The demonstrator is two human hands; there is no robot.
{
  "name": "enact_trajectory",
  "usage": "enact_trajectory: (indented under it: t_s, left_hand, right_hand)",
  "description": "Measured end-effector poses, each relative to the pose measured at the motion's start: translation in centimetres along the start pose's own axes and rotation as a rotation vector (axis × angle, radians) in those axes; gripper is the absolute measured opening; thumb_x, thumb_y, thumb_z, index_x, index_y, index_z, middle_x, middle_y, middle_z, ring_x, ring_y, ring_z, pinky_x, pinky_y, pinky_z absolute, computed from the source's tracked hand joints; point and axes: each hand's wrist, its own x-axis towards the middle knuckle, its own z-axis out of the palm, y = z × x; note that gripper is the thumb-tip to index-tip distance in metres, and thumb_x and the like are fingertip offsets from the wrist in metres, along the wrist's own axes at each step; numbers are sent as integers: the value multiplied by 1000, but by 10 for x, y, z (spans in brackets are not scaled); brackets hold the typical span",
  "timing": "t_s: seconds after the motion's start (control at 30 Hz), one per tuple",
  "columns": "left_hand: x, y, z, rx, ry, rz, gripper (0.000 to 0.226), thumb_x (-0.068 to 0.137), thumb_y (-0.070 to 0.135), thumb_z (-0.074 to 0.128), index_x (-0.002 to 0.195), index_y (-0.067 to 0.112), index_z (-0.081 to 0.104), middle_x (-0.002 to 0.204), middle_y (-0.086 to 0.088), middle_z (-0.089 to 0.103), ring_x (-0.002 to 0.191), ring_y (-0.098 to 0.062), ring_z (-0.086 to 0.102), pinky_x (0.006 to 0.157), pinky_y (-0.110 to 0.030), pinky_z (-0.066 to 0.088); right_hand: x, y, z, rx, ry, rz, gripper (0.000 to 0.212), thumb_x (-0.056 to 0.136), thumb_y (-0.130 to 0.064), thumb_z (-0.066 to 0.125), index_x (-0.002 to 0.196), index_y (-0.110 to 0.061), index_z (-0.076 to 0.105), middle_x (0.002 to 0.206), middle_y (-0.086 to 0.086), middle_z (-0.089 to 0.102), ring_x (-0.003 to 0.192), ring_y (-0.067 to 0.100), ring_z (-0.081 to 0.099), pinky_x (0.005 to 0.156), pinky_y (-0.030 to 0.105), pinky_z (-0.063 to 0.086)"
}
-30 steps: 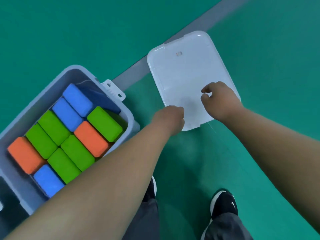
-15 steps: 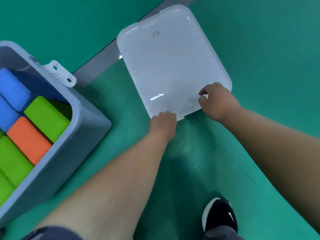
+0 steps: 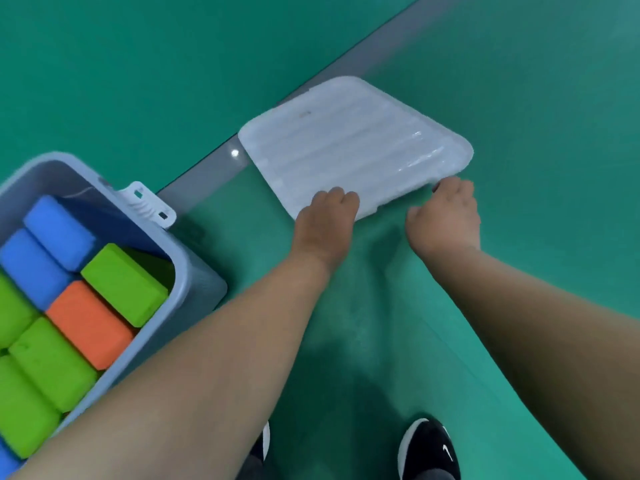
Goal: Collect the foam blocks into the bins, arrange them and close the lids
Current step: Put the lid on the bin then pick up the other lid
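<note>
A translucent white lid (image 3: 353,147) lies on the green floor ahead of me, smeared by motion. My left hand (image 3: 325,220) grips its near edge, fingers curled over the rim. My right hand (image 3: 446,213) holds the near right corner, with its fingertips at the rim. To the left stands an open grey bin (image 3: 194,271) packed with foam blocks: blue blocks (image 3: 59,230) at the back, a green block (image 3: 124,282) and an orange block (image 3: 90,323) near the rim, and more green blocks (image 3: 48,362) in front.
A white latch (image 3: 149,202) sticks out from the bin's far right corner. A grey line (image 3: 207,171) crosses the green floor diagonally under the lid. My black shoes (image 3: 429,448) stand at the bottom of the view.
The lid now looks blurred and more slanted than half a second ago, with both hands still at its near edge. The view has swung, bringing more of the bin into sight.
</note>
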Motion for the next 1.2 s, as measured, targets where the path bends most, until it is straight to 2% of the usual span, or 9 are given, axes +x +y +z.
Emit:
enact_trajectory:
  t_s: [0.17,0.33,0.43,0.6,0.7,0.83,0.93,1.03,1.2]
  left_hand:
    - [43,2,-149,-249,365,-212,17,74,8,58,91,12,53,99,-9,55,86,-34,49,67,-39,36]
    - [16,-38,-271,-657,542,-427,22,83,18,61,87,13,40,68,2,43,64,-26,39,55,-39,35]
    - [-25,-77,-316,-736,604,-648,26,87,27,68,93,13,48,74,7,53,69,-23,50,57,-34,35]
    - [-118,-146,-366,-995,751,-979,24,84,35,74,94,19,59,83,11,63,70,-4,58,60,-21,44]
    - [-187,-182,-375,-1256,940,-1131,25,79,32,76,93,16,64,85,3,71,71,-17,65,66,-36,55]
    - [-284,-210,-360,-1529,1173,-1210,37,87,23,77,114,1,66,106,-15,77,91,-30,75,81,-47,61]
    - [-350,-222,-332,-1636,1325,-1285,26,93,19,74,115,11,65,110,-12,77,97,-28,76,91,-54,60]
    - [-403,-233,-294,-1736,1412,-1314,23,96,20,72,118,23,65,114,-6,77,106,-28,74,93,-56,58]
    - [-460,-253,-240,-1773,1449,-1363,32,99,22,70,131,22,67,116,-2,77,107,-24,74,93,-46,60]
  right_hand:
    - [11,-92,-90,229,-182,100,42,98,-30,51,130,-3,47,129,18,50,110,35,55,91,35,44]
    - [-6,-206,-168,190,-238,-238,64,101,-42,49,158,-19,32,154,13,38,131,33,49,102,39,40]
    - [-28,-270,-183,66,-246,-433,62,103,-47,42,160,-25,27,159,6,29,133,32,46,101,43,42]
    - [-87,-360,-159,-132,-215,-617,57,105,-49,34,149,-14,39,146,10,38,123,36,47,95,45,41]
    - [-148,-404,-133,-132,-173,-771,51,106,-45,30,142,-11,42,139,11,42,118,35,46,99,45,41]
    - [-230,-442,-95,-202,-148,-1030,55,104,-46,29,143,-10,41,146,12,40,127,35,42,107,46,38]
    - [-281,-455,-55,-258,-207,-1201,59,103,-50,30,146,-10,40,153,13,36,137,35,36,114,48,33]
    - [-324,-457,-14,-353,-279,-1274,61,100,-53,30,144,-13,41,154,12,34,143,33,31,116,55,29]
    - [-373,-445,46,-473,-405,-1286,65,97,-59,30,148,-18,34,156,7,27,143,31,27,112,59,29]
